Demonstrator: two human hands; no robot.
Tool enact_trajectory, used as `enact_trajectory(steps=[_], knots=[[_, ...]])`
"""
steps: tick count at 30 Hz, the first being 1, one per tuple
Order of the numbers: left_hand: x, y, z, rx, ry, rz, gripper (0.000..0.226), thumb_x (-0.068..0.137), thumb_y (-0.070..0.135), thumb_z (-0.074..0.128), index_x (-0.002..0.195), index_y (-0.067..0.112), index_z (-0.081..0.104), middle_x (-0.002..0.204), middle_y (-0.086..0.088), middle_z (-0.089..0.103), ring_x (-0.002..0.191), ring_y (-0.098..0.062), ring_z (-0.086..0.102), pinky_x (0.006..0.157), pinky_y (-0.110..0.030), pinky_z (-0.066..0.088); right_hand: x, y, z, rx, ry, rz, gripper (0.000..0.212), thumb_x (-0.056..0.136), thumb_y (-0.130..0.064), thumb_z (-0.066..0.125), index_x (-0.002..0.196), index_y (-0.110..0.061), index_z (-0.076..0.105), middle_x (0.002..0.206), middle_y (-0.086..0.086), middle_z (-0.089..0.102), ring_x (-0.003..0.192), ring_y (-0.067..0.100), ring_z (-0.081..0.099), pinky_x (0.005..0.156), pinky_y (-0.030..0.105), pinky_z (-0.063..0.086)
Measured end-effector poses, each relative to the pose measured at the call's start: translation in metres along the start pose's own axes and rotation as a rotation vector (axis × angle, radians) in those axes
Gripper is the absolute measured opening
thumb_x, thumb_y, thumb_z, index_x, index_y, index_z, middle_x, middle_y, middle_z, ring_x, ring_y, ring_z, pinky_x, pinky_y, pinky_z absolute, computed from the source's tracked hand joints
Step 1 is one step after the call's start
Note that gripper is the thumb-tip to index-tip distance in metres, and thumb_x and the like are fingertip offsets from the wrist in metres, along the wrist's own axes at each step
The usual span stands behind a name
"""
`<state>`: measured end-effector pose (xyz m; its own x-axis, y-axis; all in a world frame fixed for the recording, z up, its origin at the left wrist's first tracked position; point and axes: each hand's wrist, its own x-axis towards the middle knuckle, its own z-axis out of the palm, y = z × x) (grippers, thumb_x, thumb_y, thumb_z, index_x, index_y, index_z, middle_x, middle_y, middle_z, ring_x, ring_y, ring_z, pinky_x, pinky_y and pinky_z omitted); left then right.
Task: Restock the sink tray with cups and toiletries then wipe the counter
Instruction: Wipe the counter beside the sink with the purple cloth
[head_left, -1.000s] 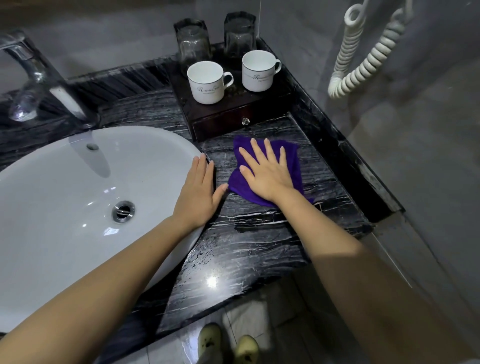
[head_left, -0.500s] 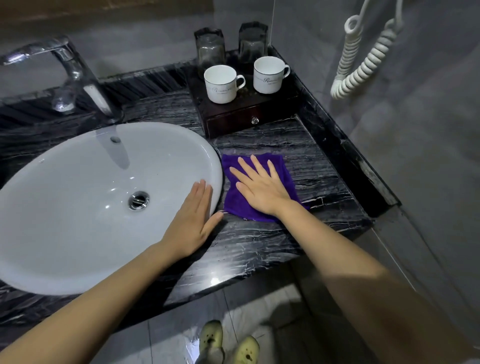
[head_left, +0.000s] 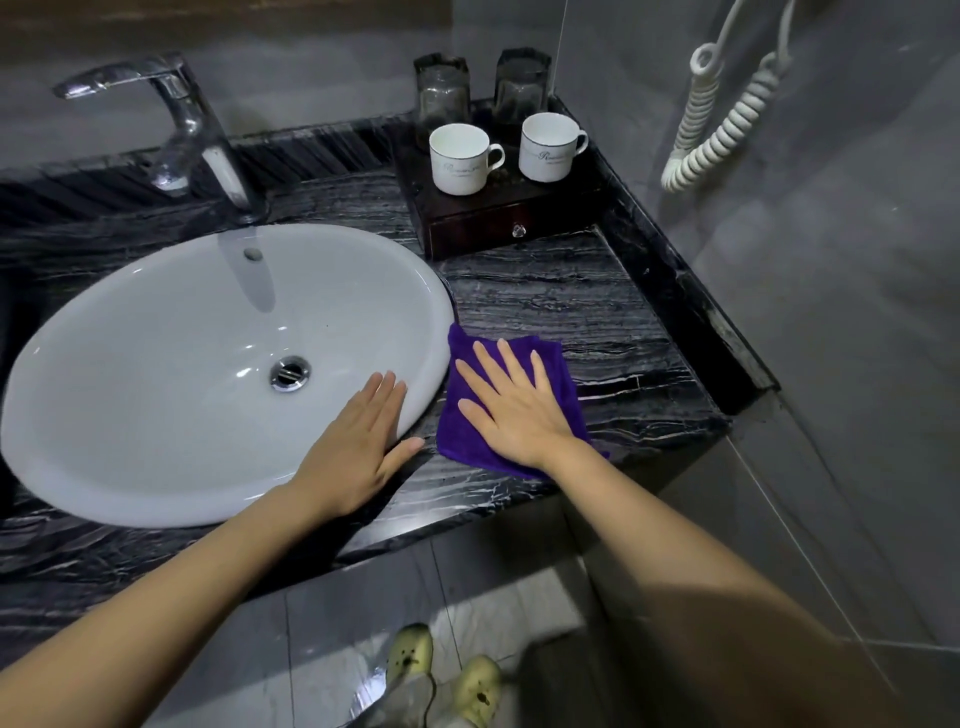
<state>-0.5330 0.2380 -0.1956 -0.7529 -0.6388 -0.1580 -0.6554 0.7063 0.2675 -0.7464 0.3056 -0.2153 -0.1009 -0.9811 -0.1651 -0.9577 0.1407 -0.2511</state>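
My right hand lies flat, fingers spread, pressing a purple cloth onto the black marble counter just right of the sink. My left hand rests flat and empty on the white sink's right rim. At the back right stands a dark wooden tray with a small drawer. It carries two white mugs, one on the left and one on the right, with two glass tumblers behind them.
A chrome faucet rises behind the sink. A white coiled cord hangs on the grey wall at right. The counter ends in a raised dark ledge along that wall. My feet in pale shoes stand on the tiled floor below.
My right hand has dragged the purple cloth from near the tray toward the counter's front edge and closer to the sink. My left hand slid back along the sink rim.
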Motion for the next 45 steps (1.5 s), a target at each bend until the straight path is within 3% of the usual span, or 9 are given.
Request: enact_trajectory(steps=[8,17,22,27,31,34,39,42,45], knots=[[-0.003,0.000,0.006,0.044,0.060,0.018,0.102,0.072,0.076,-0.011,0.146,0.008,0.009,0.157,-0.009,0.008,0.146,-0.020,0.000,0.119,-0.030,0.002,-0.034,-0.028,0.015,-0.058,0.057,0.002,0.061,0.096,-0.056,0.019,0.151,-0.033,0.010,0.162,-0.004,-0.001,0.149,0.023,-0.010,0.118,0.053,-0.008],[-0.004,0.001,0.003,0.055,0.080,0.038,0.096,0.080,0.071,-0.005,0.145,0.004,0.017,0.155,-0.014,0.017,0.144,-0.025,0.007,0.118,-0.031,0.006,-0.039,0.017,0.000,-0.119,0.040,-0.213,0.051,0.098,-0.047,0.029,0.148,-0.039,0.022,0.160,-0.012,0.013,0.150,0.016,0.004,0.120,0.042,0.000],[-0.004,0.000,0.004,0.064,0.080,0.033,0.098,0.078,0.072,-0.007,0.146,0.006,0.015,0.156,-0.011,0.014,0.144,-0.021,0.002,0.117,-0.027,0.000,-0.023,0.048,-0.012,-0.093,0.090,-0.090,0.049,0.099,-0.045,0.031,0.147,-0.040,0.025,0.160,-0.013,0.015,0.149,0.014,0.007,0.119,0.040,0.002],[-0.008,-0.004,0.001,0.031,0.023,0.038,0.106,0.068,0.078,-0.014,0.146,0.009,0.007,0.158,-0.006,0.004,0.143,-0.014,-0.010,0.117,-0.025,-0.005,-0.017,0.045,-0.012,0.075,0.300,0.089,0.039,0.097,-0.027,0.046,0.135,-0.024,0.051,0.149,-0.004,0.043,0.139,0.023,0.033,0.116,0.038,0.020],[-0.027,-0.021,-0.001,-0.097,0.019,-0.024,0.107,0.067,0.082,-0.006,0.147,0.012,0.007,0.155,0.005,-0.002,0.141,-0.006,-0.012,0.116,-0.024,-0.004,-0.020,0.029,-0.015,0.164,0.425,0.236,0.035,0.093,-0.020,0.052,0.127,-0.023,0.059,0.136,-0.003,0.056,0.116,0.026,0.047,0.099,0.039,0.033],[-0.038,-0.036,-0.003,-0.127,0.005,-0.065,0.088,0.079,0.069,0.009,0.147,0.014,0.008,0.156,0.006,-0.002,0.138,-0.001,-0.013,0.115,-0.021,-0.005,-0.019,0.021,-0.031,0.243,0.487,0.291,0.037,0.093,-0.017,0.051,0.129,-0.020,0.057,0.126,0.004,0.060,0.114,0.029,0.049,0.096,0.041,0.037],[-0.046,-0.054,-0.005,-0.133,0.007,-0.083,0.082,0.080,0.062,0.019,0.147,0.016,0.009,0.158,0.003,0.002,0.139,-0.001,-0.013,0.116,-0.023,-0.002,-0.014,0.008,-0.054,-0.047,0.645,0.306,0.042,0.087,-0.007,0.057,0.128,-0.018,0.056,0.121,0.010,0.060,0.111,0.032,0.051,0.093,0.043,0.037],[-0.049,-0.059,-0.003,-0.144,0.014,-0.088,0.079,0.082,0.061,0.019,0.147,0.017,0.010,0.158,0.004,0.002,0.139,0.000,-0.013,0.117,-0.025,0.000,-0.011,0.001,-0.055,-0.208,0.506,0.287,0.046,0.090,-0.009,0.054,0.134,-0.018,0.049,0.133,0.011,0.053,0.117,0.032,0.047,0.095,0.042,0.032],[-0.048,-0.059,-0.002,-0.153,0.024,-0.078,0.078,0.083,0.060,0.020,0.147,0.017,0.011,0.158,0.005,0.003,0.139,0.000,-0.012,0.116,-0.024,0.000,-0.019,-0.019,-0.028,-0.139,0.256,0.192,0.053,0.094,-0.032,0.050,0.143,-0.017,0.037,0.143,0.011,0.043,0.122,0.031,0.040,0.099,0.041,0.031]])
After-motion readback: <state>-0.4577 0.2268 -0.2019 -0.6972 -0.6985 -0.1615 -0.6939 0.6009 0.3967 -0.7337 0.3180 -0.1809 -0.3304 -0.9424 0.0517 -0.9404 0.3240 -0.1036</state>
